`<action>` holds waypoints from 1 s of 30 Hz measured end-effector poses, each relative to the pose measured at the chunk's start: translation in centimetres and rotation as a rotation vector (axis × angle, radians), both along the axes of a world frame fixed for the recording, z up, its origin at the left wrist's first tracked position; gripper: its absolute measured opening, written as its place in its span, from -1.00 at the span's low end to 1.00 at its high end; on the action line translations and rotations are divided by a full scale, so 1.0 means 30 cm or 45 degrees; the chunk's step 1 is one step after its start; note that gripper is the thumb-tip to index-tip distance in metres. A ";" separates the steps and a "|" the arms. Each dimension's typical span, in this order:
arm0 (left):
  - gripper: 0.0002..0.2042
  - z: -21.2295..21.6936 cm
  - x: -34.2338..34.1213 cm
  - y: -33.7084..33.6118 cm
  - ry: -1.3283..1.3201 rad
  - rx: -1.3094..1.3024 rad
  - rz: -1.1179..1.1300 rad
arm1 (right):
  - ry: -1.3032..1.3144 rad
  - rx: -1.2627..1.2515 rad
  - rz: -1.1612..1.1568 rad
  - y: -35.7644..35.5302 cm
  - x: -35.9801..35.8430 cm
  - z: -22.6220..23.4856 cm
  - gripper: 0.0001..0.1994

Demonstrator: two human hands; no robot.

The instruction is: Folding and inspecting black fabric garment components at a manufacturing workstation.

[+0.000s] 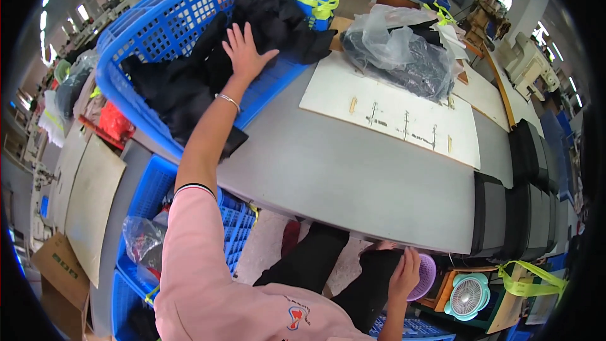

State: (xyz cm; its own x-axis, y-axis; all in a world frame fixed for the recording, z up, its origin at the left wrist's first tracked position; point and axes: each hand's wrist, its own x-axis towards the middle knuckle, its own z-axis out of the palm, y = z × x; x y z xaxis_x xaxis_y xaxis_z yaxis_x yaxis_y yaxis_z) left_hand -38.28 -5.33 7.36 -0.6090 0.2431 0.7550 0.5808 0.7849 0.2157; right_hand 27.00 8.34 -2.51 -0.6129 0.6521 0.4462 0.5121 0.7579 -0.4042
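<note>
My left hand (245, 52) reaches far forward, fingers spread, palm down on a pile of black fabric pieces (189, 82) that lie in a big blue plastic basket (145, 31) tipped on the grey table (353, 170). A thin bracelet sits on that wrist and the sleeve is pink. My right hand (404, 273) hangs low by my lap under the table's near edge, fingers loosely curled beside a small purple basket (426, 275); whether it grips the basket is unclear.
A white board with marks (391, 113) lies on the table, and a clear bag of dark fabric (404, 50) sits at its far end. Black stacked pieces (527, 196) line the right edge. Blue crates (145, 215) stand left, a small fan (467, 295) lower right.
</note>
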 end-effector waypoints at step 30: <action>-0.66 0.151 0.090 0.250 -0.972 0.069 -1.685 | 0.119 0.163 -0.084 0.150 -0.382 -0.038 -0.83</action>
